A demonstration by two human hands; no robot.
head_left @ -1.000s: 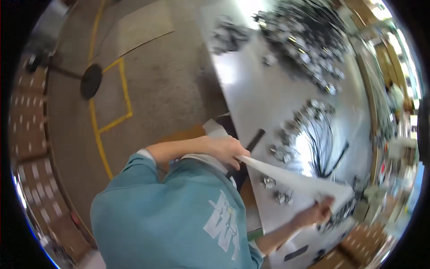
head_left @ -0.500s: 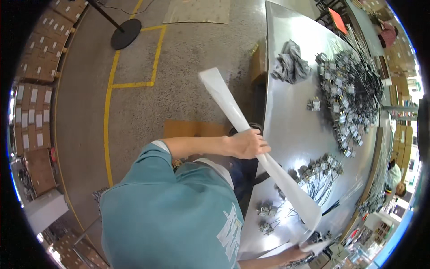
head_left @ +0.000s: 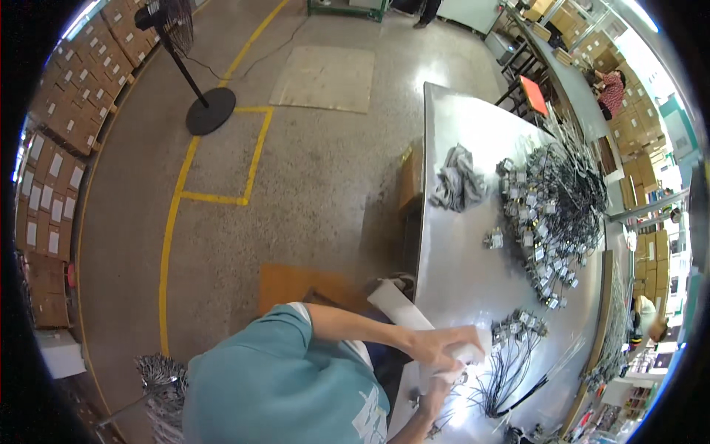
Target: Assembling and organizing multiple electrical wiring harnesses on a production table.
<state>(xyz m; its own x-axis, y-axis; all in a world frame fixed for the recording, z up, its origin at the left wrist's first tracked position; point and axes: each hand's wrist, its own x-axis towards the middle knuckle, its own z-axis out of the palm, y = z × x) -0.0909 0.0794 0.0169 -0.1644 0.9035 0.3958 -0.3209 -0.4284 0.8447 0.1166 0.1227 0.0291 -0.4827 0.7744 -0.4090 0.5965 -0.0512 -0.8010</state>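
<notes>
Both my hands are together over the near edge of the metal table [head_left: 444,274]. My left hand [head_left: 444,346] is closed around a long white strip of thin plastic-like sheet [head_left: 399,303], one end of which slants back toward the floor side. A bunched white part shows at its fingertips. Just below, my right hand [head_left: 438,385] is closed against the same white sheet, its fingers partly hidden. Beside the hands on the table lie small metal parts with black cables [head_left: 521,325].
Farther up the table are a large heap of metal parts with black cables [head_left: 547,214] and a crumpled grey cloth [head_left: 458,177]. A black floor fan [head_left: 211,111] stands at the far left. Stacked cartons [head_left: 52,200] line the left, and co-workers [head_left: 612,92] sit along the right.
My left hand has moved down toward my right hand. The white strip, stretched out long before, is now gathered between the hands. The view has tilted to show more of the far floor.
</notes>
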